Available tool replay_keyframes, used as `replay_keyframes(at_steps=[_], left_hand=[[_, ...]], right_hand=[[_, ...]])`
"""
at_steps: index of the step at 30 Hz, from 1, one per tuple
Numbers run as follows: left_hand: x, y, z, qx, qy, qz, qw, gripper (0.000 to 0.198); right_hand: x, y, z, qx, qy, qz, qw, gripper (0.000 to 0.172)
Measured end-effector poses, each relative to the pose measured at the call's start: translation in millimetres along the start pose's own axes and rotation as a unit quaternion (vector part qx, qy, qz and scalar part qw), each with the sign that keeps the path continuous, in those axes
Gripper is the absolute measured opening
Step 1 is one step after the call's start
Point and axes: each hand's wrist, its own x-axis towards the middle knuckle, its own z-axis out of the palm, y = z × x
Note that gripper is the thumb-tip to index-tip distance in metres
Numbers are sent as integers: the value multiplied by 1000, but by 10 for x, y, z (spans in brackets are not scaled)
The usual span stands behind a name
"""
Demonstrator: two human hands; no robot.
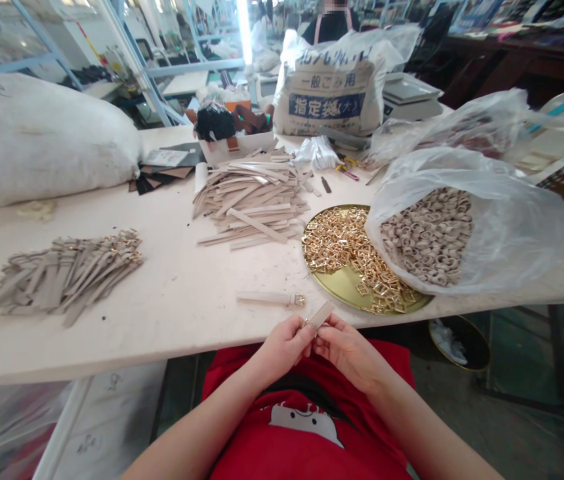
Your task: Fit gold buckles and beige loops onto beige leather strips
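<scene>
- Beige strap (320,315) stood angled up between both hands, just in front of the brass tray (348,285), with a small glint of metal by the fingers at its lower end.
- The left hand (282,350) and right hand (349,355) met at the strap, each grip clamped on it, and both hung just past the tabletop (112,337) edge, below the tray.
- Gold buckles (347,243) lay heaped in the tray.
- A plastic bag (522,230) of beige loops (429,233) overlapped the tray's right side.
- A buckled strap (269,299) lay just left of the tray.
- A pile of beige strips (249,200) sat beyond the tray.
- A bundle of buckled strips (65,280) lay well left of the tray.
- A white sack (42,140) lay farther left and beyond it.
- A printed bag (329,87) stood well beyond the tray, with a person (332,23) behind it.
</scene>
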Motion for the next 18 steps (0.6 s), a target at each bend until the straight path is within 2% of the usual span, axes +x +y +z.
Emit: replay_keyframes(at_steps=[10,18], left_hand=[[13,87,-20,-71,-16,-45,996,30],[-36,55,-17,-87,-16,-25,996,34]], right_hand=[[26,30,-20,-11,-2,-14,1000,18],[-18,17,19,22,-16,-10,1000,18]])
